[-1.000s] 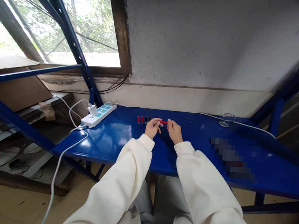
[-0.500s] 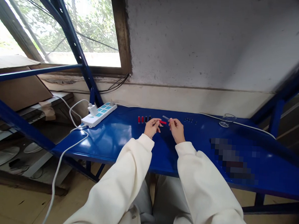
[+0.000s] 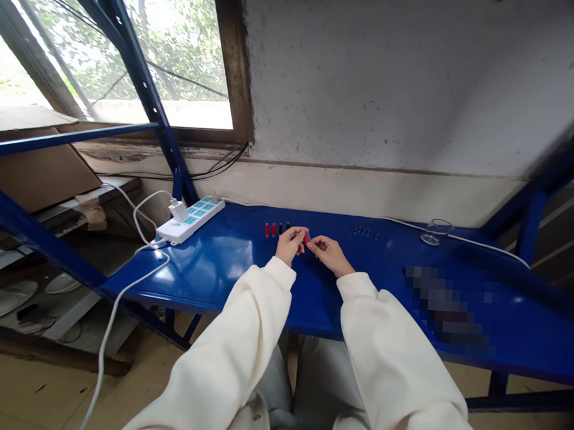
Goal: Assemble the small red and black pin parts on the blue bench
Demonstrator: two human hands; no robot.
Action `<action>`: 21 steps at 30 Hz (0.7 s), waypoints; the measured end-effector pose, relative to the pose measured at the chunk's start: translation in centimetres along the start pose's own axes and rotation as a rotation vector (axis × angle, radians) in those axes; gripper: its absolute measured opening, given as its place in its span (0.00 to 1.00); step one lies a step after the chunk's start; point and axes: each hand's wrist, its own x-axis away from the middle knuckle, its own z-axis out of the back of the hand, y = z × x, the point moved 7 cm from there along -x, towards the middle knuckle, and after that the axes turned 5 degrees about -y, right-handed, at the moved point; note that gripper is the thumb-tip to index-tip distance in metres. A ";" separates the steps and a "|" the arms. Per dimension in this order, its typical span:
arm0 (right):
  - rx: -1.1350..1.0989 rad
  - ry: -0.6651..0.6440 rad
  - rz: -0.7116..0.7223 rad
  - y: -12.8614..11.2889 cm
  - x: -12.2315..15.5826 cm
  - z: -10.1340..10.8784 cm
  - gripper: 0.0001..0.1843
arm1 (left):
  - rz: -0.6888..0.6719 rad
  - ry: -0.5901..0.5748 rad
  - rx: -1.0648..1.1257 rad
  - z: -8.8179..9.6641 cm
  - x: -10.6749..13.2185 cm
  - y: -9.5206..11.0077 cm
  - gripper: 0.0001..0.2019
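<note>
Near the middle of the table, my left hand [image 3: 289,245] is closed in a pinch on a small red cylinder [image 3: 305,238], which stands steeply tilted at the fingertips. My right hand [image 3: 329,252] meets it from the right, fingers closed on a thin clear stick that now mostly hides behind the fingers and the red piece. Whether the stick's tip sits in the red cylinder or beside it, I cannot tell. Just left of my left hand, two red cylinders [image 3: 270,230] and two black cylinders [image 3: 283,228] stand in a row.
Several tiny metal pieces [image 3: 362,231] lie on the blue table [image 3: 225,279] beyond my right hand. Farther right stands a clear glass cup [image 3: 436,232]; a blurred-out dark item [image 3: 446,309] lies nearer. A white power strip [image 3: 192,221] with a cable is at the left.
My right hand has moved left against the red cylinder, bringing the clear stick with it. The red cylinder has turned from lying level to steeply tilted. My left hand has barely moved.
</note>
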 end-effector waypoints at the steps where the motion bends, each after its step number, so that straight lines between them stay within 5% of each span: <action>1: 0.008 -0.008 0.002 0.0 0.0 -0.1 0.20 | -0.001 -0.007 -0.003 0.0 0.0 0.0 0.14; 21: -0.065 -0.076 0.027 0.6 -0.2 -0.8 0.19 | 0.016 0.009 0.045 -0.2 0.3 0.6 0.06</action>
